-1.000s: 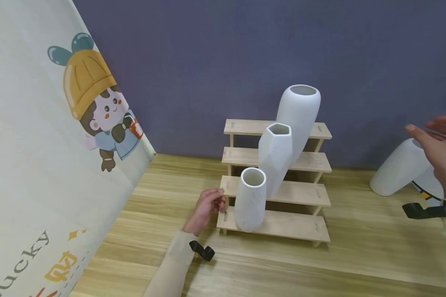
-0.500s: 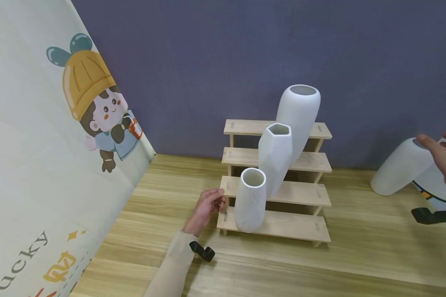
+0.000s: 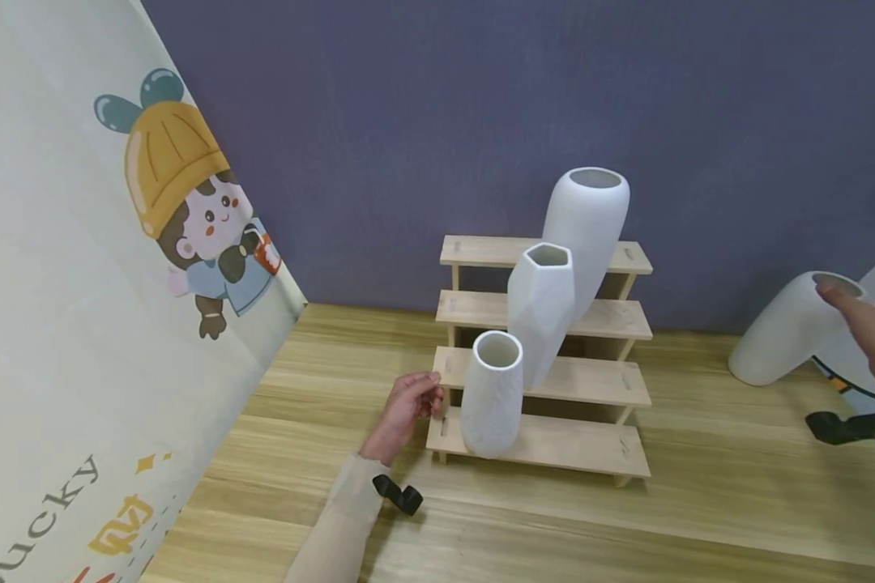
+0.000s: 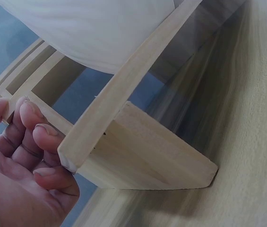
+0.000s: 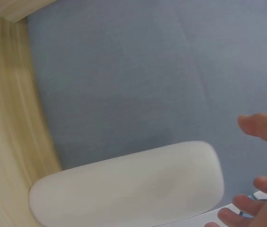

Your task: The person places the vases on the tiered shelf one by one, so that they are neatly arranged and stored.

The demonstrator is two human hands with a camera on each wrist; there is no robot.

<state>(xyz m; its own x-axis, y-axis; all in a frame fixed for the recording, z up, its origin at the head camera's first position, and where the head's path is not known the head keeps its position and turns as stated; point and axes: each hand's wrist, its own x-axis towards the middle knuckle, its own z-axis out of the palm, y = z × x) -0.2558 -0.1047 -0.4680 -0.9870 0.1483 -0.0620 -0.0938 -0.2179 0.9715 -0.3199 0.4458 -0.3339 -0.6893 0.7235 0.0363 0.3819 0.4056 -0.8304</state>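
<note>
My left hand (image 3: 408,402) pinches the left end of a stepped wooden display rack (image 3: 583,453), thumb and index finger on its second tier from the bottom. The left wrist view shows the other fingers curled beside the lowest board (image 4: 109,106). A short white vase (image 3: 492,397) stands on the bottom step, a faceted white vase (image 3: 539,316) behind it, and a tall white vase (image 3: 591,219) farther back. At the far right, my right hand (image 3: 871,332) holds nothing, thumb apart from the fingers, close to the mouth of another white vase (image 5: 128,189). The head view cuts off part of this hand.
The right vase stands on the wood-grain tabletop (image 3: 321,502) near the dark blue backdrop (image 3: 372,146). Behind my right hand is a white printed panel (image 3: 849,364). A white cartoon-printed panel (image 3: 58,267) borders the left side.
My right hand has moved right and slightly lower, uncovering more of the right vase's mouth. The left hand, rack and vases have stayed in place.
</note>
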